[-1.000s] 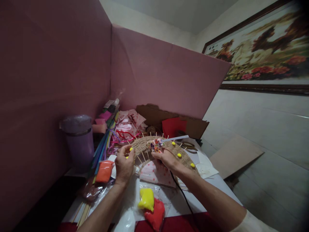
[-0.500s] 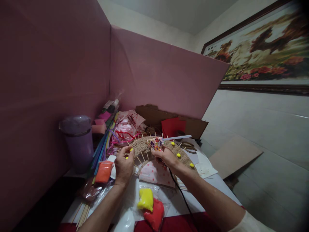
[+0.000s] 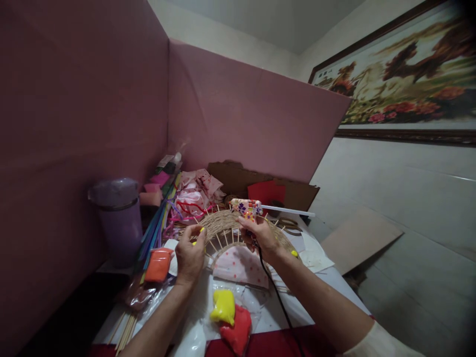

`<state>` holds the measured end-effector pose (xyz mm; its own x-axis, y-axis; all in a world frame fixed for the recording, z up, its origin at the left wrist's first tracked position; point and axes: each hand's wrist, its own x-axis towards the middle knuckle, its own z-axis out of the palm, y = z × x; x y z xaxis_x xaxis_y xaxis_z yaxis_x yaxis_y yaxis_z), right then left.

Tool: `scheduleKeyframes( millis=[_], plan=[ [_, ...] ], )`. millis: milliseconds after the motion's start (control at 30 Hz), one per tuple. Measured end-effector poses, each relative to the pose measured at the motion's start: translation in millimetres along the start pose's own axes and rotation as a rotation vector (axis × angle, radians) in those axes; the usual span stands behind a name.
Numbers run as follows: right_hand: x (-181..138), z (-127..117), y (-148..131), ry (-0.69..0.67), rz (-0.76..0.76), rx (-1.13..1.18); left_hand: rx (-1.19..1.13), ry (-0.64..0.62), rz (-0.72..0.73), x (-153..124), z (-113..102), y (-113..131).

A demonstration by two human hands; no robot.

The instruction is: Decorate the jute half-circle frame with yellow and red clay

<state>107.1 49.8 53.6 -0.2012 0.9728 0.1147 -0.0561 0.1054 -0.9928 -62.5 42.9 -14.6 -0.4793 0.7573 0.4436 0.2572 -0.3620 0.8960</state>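
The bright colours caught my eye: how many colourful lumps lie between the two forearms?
2: the yellow lump in front of the spotted cloth, and the red lump, nearer the viewer, partly overlapped by the yellow. Others may be hidden.

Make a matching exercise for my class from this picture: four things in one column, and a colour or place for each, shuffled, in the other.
Column 1
1. Glue gun
2. Small ball
3. Tall container
4. Packet just left of the left hand

Column 2
A. Purple
B. Held in the right hand
C. Orange
D. At the left hand's fingertips

Right pairs: 1-B, 2-D, 3-A, 4-C
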Motion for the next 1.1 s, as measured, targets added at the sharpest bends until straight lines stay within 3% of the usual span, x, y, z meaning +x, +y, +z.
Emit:
scheduleKeyframes(
  millis=[267, 500, 767, 933, 1100],
  plan=[
    [-10, 0, -9, 0.182, -0.163, 0.226, 0.039, -0.023, -0.06, -2, 1, 0],
    [-40, -27, 12, 0.214, -0.17, 0.097, -0.026, -0.109, -0.063, -4, 5, -9],
    [-71, -48, 39, 0.28, -0.181, 0.041, -0.028, -0.114, -0.076, -3, 7, -11],
    [-85, -50, 42, 0.298, -0.178, 0.026, -0.098, -0.133, -0.116, 3, 8, -3],
    [-88, -50, 43, 0.282, -0.167, 0.054, -0.217, -0.169, -0.232, 9, 15, 21]
  ],
)
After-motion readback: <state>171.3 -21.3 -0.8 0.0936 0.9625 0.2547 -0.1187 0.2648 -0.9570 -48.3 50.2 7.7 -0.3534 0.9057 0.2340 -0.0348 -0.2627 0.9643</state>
